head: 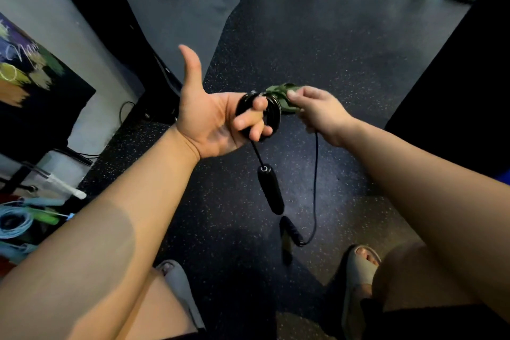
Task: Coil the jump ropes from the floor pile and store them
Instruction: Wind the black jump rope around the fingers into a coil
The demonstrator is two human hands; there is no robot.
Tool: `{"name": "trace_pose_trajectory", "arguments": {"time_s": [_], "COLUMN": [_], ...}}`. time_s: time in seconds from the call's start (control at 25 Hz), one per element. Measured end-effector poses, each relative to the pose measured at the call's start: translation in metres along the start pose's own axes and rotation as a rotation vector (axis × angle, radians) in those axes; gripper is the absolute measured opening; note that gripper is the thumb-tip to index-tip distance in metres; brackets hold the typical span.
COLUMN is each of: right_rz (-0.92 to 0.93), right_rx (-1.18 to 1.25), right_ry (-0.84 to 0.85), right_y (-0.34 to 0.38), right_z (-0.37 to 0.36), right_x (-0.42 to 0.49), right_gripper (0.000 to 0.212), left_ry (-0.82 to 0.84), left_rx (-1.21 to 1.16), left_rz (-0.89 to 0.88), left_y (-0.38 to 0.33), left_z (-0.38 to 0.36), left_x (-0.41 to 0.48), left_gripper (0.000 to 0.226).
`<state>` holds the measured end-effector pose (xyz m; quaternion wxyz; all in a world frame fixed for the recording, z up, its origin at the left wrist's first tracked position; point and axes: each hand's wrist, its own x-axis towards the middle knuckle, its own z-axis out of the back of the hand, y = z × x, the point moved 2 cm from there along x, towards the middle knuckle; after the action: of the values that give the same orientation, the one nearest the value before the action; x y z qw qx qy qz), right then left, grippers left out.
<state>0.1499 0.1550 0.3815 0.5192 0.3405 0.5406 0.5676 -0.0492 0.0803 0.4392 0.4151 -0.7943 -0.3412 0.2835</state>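
A black jump rope is wound in a small coil (271, 114) around the fingers of my left hand (218, 116), whose thumb sticks up. One black handle (271, 192) hangs on a short length of cord below the coil. My right hand (317, 109) pinches the rope's free part just right of the coil; the cord drops from it in a loop to the second handle (289, 234), which dangles near the floor. Something green (281, 90) shows behind my right fingers; I cannot tell what it is.
A pile of light blue and green ropes (19, 222) lies at the lower left by a white container (59, 171). My feet in slide sandals (358, 270) stand on dark speckled rubber floor (303, 44). A black rack post (118, 22) rises at upper left; gym gear sits far right.
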Motion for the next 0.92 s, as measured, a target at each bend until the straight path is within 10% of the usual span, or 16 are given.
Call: {"name": "trace_pose_trajectory", "arguments": {"time_s": [0.2,0.52,0.8,0.92], "right_rz": [0.164,0.199,0.522,0.657], "right_rx": [-0.57,-0.665,-0.928,-0.907], "right_ry": [0.147,0.373,0.459,0.372], "right_y": [-0.008,-0.003,0.023,0.029], "right_z": [-0.019,-0.039,-0.057,-0.049], "right_x": [-0.009,-0.025,-0.039,-0.037], "right_gripper": [0.05,0.023,0.029,0.025], "left_ry": [-0.208,-0.428,-0.678,-0.543], "left_rx": [-0.299,-0.513,0.073,0.256], "left_rz": [-0.233,-0.497,-0.216,-0.009], "left_y": [-0.002,-0.006,0.017,0.026], "left_z": [0.011,0.027,0.031,0.028], "left_x": [0.001,0.002,0.018,0.021], "left_gripper": [0.122,0.122,0.13,0.136]}}
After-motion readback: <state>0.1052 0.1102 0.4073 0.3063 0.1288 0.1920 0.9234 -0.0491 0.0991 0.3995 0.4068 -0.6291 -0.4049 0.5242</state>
